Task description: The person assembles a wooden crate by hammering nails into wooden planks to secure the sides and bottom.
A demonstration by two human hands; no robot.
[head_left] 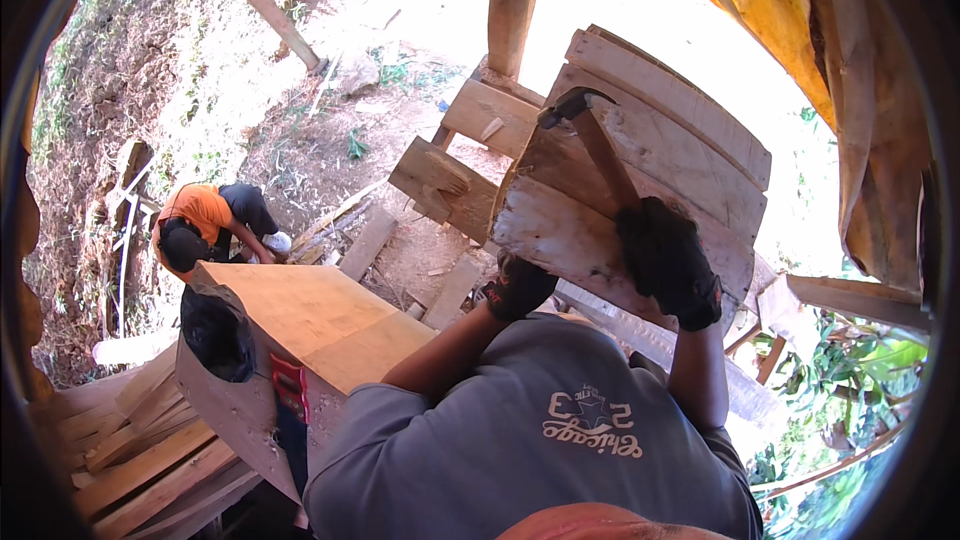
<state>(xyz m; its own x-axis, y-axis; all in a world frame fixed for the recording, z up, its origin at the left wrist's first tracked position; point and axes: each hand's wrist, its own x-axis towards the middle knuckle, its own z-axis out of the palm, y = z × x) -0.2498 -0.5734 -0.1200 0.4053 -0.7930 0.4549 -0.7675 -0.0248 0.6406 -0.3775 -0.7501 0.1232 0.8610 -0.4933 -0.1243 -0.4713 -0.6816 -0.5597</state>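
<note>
Just ahead of the left hand (522, 287), whose grip I cannot tell, and beneath the right hand (668, 262), which holds the hammer (604, 155) with its long way pointing forward and left, sits the wooden panel (655, 140).

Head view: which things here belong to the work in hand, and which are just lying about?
In use:
hammer, held in the right hand
plank panel, by the left hand

Seemingly lying about:
red-handled saw
stacked planks, lower left
loose boards on the ground
</note>
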